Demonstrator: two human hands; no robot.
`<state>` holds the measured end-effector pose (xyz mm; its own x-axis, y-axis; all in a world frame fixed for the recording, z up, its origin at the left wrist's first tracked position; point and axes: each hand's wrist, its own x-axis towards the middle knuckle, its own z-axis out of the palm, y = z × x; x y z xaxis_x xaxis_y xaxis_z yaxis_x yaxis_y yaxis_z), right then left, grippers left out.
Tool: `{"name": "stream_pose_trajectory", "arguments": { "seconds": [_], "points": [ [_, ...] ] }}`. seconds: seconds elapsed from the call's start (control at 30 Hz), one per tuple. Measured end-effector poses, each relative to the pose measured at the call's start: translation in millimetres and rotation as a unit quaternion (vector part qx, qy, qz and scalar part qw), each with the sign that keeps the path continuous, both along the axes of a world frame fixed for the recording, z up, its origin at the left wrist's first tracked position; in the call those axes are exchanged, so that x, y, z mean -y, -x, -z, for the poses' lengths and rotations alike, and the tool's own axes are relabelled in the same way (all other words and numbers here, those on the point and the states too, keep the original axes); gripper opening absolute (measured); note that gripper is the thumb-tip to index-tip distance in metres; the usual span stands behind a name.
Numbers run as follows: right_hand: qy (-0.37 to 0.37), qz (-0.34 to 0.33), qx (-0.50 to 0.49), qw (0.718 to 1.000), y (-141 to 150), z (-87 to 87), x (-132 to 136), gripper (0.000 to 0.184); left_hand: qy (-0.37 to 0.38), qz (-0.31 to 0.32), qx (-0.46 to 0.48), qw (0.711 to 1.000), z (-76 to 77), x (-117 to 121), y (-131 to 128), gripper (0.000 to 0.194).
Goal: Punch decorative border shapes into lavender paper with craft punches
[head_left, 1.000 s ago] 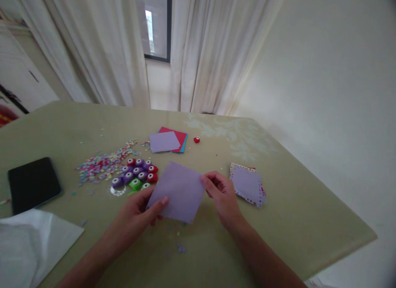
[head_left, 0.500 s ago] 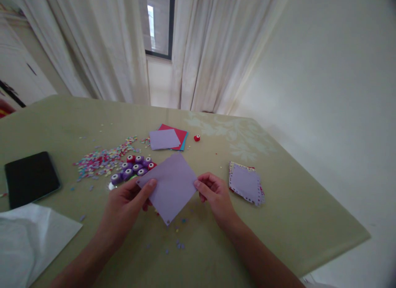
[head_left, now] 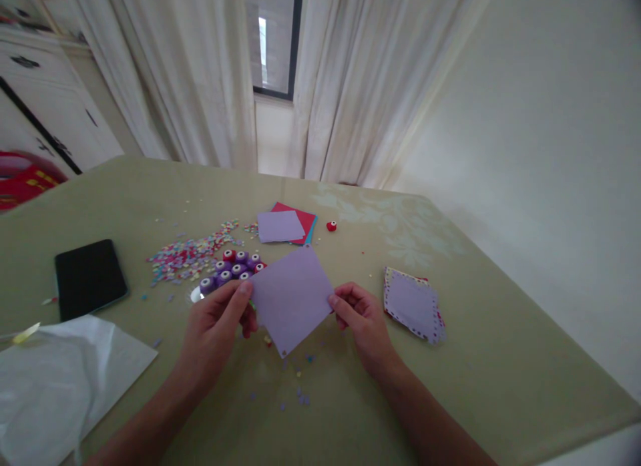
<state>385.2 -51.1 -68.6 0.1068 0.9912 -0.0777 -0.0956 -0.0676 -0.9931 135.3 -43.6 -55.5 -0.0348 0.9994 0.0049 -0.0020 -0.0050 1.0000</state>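
Since 1 sec ago, the purple sheet (head_left: pixel 293 299) has turned cornerwise. Left grip (head_left: pixel 216 327) and right grip (head_left: pixel 364 324) both pinch it, L of the holed stack (head_left: pixel 411 306). Done: holes at nr. + far corners; edges btwn look unpunched, unlike the stack's.

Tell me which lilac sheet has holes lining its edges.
The pile-top sheet, just right of the right hand. The held sheet and the far sheet, overlapping red paper, show no such border of holes.
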Motion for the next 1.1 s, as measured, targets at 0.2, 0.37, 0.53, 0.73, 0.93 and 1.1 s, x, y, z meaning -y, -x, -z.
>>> {"name": "stream_pose_trajectory", "arguments": {
  "seconds": [0.2,0.37,0.53,0.73,0.93,1.1],
  "points": [
    [-0.012,-0.003,0.013,1.0,0,0.2,0,0.043,0.012,0.031,0.006,0.999,2.6,-1,-2,0.038],
    [-0.048,0.004,0.103,0.994,-8,0.5,-1,0.038,-0.002,0.001,-0.054,0.999,-2.3,-4,-1,0.04],
    [-0.155,0.001,0.383,0.911,-21,3.1,-6,0.031,-0.014,-0.173,0.056,0.983,-2.7,-15,10,0.029],
    [-0.149,-0.065,0.502,0.849,-33,20.3,-19,0.016,-0.043,-0.228,0.196,0.953,-15.0,-19,11,0.015],
    [-0.145,0.069,0.611,0.775,-32,18.4,-29,0.032,-0.035,-0.208,0.236,0.948,-11.2,-23,7,0.017],
    [-0.228,-0.128,0.599,0.757,31,3.2,-13,0.052,-0.005,-0.149,0.221,0.964,2.6,-23,3,0.024]
  ]
}}
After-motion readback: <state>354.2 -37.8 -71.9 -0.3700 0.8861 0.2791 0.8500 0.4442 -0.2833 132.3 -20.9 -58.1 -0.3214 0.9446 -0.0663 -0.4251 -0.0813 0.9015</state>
